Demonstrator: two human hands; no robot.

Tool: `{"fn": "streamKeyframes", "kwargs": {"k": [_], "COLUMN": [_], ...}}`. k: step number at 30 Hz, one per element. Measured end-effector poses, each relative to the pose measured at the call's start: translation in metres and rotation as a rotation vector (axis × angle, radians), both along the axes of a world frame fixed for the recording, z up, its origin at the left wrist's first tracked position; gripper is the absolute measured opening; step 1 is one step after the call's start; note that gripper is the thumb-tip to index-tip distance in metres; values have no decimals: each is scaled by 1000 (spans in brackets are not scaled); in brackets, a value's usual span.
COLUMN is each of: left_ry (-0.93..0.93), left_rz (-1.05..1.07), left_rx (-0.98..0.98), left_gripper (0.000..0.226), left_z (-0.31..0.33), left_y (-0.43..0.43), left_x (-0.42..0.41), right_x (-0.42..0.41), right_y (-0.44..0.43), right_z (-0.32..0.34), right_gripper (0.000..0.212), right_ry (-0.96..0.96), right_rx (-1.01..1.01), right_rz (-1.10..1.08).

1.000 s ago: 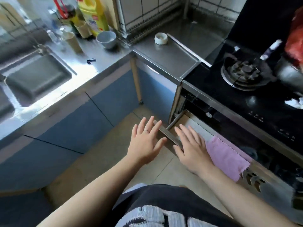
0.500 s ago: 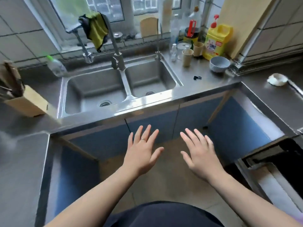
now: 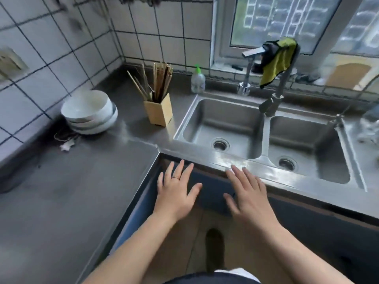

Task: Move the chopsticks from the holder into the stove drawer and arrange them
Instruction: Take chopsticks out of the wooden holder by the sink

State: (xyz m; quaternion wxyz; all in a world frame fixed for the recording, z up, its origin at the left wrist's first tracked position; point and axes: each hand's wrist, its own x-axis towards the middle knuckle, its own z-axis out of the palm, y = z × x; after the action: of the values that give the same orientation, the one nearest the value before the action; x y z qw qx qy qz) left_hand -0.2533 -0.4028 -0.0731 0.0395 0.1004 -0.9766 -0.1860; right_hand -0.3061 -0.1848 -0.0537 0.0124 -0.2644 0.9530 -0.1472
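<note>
Chopsticks (image 3: 159, 83) upright in holder (image 3: 159, 111) at eleven o'clock (untouched). Left hand (image 3: 176, 193) and right hand (image 3: 248, 195) empty, fingers spread. Step: fetching; next, reach and pinch bundle.

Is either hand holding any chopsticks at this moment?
No: the left hand and right hand are open and empty, and the chopsticks stand in the wooden holder.

wooden chopsticks (image 3: 159, 83) upright, fanned, in tan holder (image 3: 159, 111) on counter

text: none legible | soap bottle (image 3: 198, 81) label: too blurred | holder (image 3: 159, 111): no markings readable
</note>
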Motion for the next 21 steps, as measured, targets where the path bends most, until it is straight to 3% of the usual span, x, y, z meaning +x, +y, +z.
{"fn": "streamKeyframes", "kwargs": {"k": [6,12,16,21], "left_ry": [41,130,179,213], "left_rz": [240,440,511,610], "left_rx": [44,206,365,648], "left_gripper": [69,68,66,85], "left_z": [8,19,27,31], "left_y": [-48,-85,-117,-174], "left_x": [-46,-95,-128,-184], "right_x": [-91,-166,-204,-245], "right_y": [-63,-125,-168,-230], "right_z": [7,25,36,40], "right_gripper": [63,62,66,85], "right_ry": [-17,-61,-119,-319], "right_rx": [-31,-105,-190,-342], "right_rz": [211,334,327,217]}}
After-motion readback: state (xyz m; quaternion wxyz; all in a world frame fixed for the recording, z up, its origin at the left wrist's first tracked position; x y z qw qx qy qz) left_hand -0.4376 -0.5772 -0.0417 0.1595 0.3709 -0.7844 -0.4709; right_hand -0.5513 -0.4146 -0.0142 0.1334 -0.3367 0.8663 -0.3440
